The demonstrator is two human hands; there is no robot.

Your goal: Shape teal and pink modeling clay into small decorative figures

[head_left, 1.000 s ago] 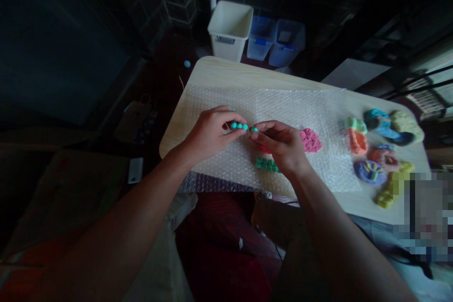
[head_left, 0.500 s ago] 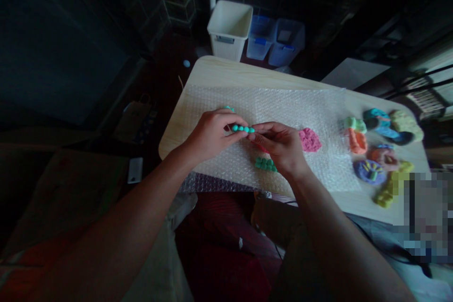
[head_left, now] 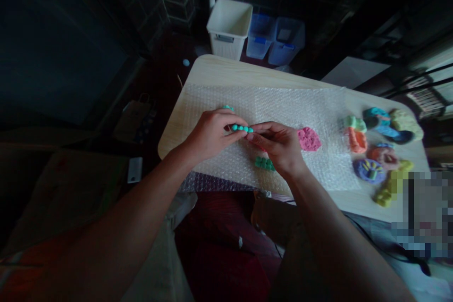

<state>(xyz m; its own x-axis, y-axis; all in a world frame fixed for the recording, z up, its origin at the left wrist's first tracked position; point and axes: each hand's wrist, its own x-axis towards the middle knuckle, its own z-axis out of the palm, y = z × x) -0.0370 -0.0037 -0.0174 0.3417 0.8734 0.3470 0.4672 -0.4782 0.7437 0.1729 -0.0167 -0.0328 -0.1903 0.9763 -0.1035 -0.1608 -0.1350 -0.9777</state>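
A short row of teal clay balls (head_left: 242, 128) is held between my two hands above the bubble wrap (head_left: 212, 96). My left hand (head_left: 212, 134) grips its left part, fingers and thumb closed around it. At the row's right end, my right hand (head_left: 278, 144) pinches with thumb and forefinger. Beneath my right hand lies a block of green balls (head_left: 264, 163), partly covered by it. A pink lumpy clay piece (head_left: 309, 139) rests just right of that hand. Another teal piece (head_left: 228, 107) shows behind my left hand, mostly hidden.
On the right of the wooden table (head_left: 226, 67) sit several clay shapes, among them an orange and green piece (head_left: 357, 139), a purple disc (head_left: 370, 171) and a yellow piece (head_left: 385, 193). A white bin (head_left: 228, 47) and blue-clipped clear boxes (head_left: 260, 47) stand beyond the far edge.
Both hands keep the same hold on the teal row, with hardly any movement. The view has shifted very slightly.
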